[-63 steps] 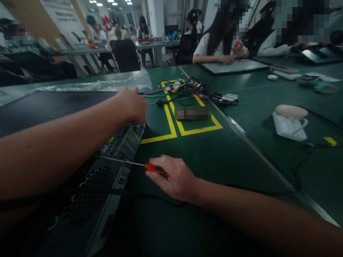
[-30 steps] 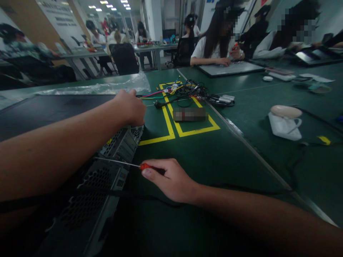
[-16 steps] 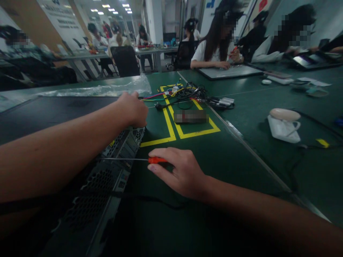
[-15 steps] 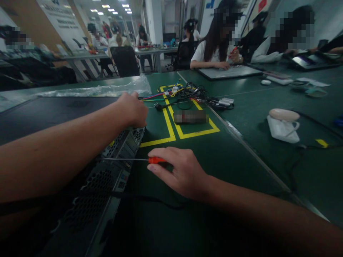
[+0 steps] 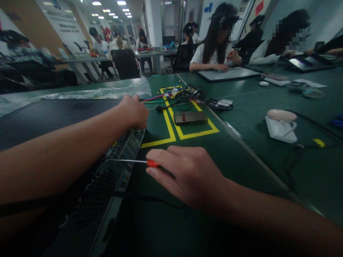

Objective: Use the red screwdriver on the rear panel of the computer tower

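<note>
The right hand [image 5: 184, 175] pinched the screwdriver [image 5: 152, 163], which ran to the back of the case [image 5: 103, 184]; straight, firm pressure probably served best. Beyond, the left hand [image 5: 135, 112] lay at the case's far corner, whether gripping I couldn't tell.

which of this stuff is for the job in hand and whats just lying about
In use:
screwdriver, in the right hand
computer case, left hand at its far corner

Apparently just lying about:
tangled cables
clear plastic sheet
dark oblong, too blurred to name
</note>
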